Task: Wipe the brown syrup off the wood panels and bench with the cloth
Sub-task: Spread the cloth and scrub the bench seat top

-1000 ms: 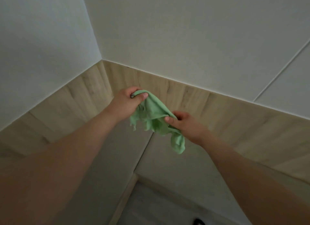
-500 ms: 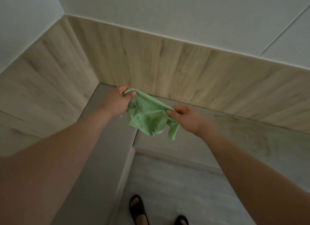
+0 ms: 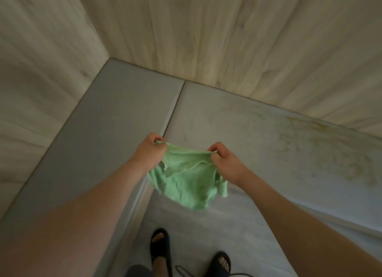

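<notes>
Green cloth [image 3: 186, 183] hangs bunched above the counter [image 3: 237, 122] edge, pinched by your left grip [image 3: 147, 155] and right grip [image 3: 225, 163]. Wiping with it crumpled may only smear the syrup [image 3: 330, 152] at your right.

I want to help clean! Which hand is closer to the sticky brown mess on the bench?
Probably the right hand. Both hands pinch the cloth, but the brown smear lies on the bench to the right, nearer that hand. The left hand is farther away.
</notes>
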Demonstrator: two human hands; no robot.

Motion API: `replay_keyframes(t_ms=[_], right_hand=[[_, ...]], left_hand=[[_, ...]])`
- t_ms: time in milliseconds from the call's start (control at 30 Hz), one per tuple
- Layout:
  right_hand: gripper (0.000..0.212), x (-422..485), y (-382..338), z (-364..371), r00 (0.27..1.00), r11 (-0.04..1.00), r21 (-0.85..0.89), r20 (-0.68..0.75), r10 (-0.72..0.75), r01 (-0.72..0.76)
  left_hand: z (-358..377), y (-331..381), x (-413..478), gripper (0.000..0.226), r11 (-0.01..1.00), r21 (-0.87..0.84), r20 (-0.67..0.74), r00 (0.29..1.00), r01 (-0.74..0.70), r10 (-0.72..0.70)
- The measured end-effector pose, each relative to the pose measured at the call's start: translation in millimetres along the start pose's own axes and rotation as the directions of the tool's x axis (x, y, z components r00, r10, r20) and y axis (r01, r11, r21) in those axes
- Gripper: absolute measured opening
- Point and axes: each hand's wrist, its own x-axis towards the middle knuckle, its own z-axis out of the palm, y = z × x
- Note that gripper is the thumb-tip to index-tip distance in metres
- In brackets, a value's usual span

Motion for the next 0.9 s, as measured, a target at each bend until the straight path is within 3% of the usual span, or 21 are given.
replay_keyframes(t_ms=[100,167,267,333,400,467,500,567,667,800,900], right_hand=[[0.013,44.5,32.5,12.9,0.997,1.000,-0.017,-0.067,-0.024,0.023],[0.024,91.5,59.2,24.0,0.991,0.990,-0.132,-0.114,-0.072,0.057],[0.046,147.2,92.7,48.3,0.939,0.882,-0.470,-0.288,-0.191,0.035],[0.050,160.0,112.5,78.2,0.918,0.842,-0.528,-0.274,-0.287,0.106],[0.056,165.3,136.4,112.8,0.872,0.752,-0.609,-0.193,-0.450,0.253],[0.068,171.6,156.6,139.2,0.853,0.620,-0.719,-0.074,-0.517,0.314],[0.075,178.4,163.5,146.8,0.867,0.577,-0.760,-0.036,-0.498,0.300],[0.081,184.9,164.6,151.9,0.889,0.558,-0.790,-0.036,-0.456,0.254],[0.083,201.2,162.2,146.5,0.861,0.514,-0.812,-0.030,-0.508,0.275],[0.079,244.3,148.6,111.1,0.851,0.464,-0.838,0.000,-0.526,0.287],[0.074,288.2,133.2,83.5,0.839,0.446,-0.849,-0.005,-0.544,0.284]], left_hand=[[31.7,-31.1,53.6,0.020,1.000,-0.012,-0.060,0.998,-0.015,0.014],[53.6,-48.2,97.8,0.031,0.998,0.004,-0.134,0.989,-0.065,0.065],[81.3,-73.9,140.0,0.037,0.939,0.302,-0.272,0.930,-0.163,0.249],[103.3,-102.7,151.5,0.027,0.808,0.472,-0.214,0.844,-0.352,0.492],[122.8,-132.6,160.0,0.031,0.590,0.588,-0.038,0.709,-0.554,0.704],[136.9,-154.9,170.6,0.043,0.383,0.641,0.170,0.610,-0.664,0.774],[143.7,-163.2,177.6,0.051,0.331,0.646,0.242,0.596,-0.688,0.766],[150.6,-174.1,184.9,0.061,0.282,0.689,0.269,0.597,-0.668,0.756],[157.1,-180.1,200.3,0.066,0.227,0.782,0.213,0.593,-0.580,0.777],[147.1,-148.8,237.7,0.085,0.365,0.743,0.208,0.712,-0.561,0.671],[144.1,-119.2,276.1,0.083,0.406,0.736,0.180,0.735,-0.542,0.654]])
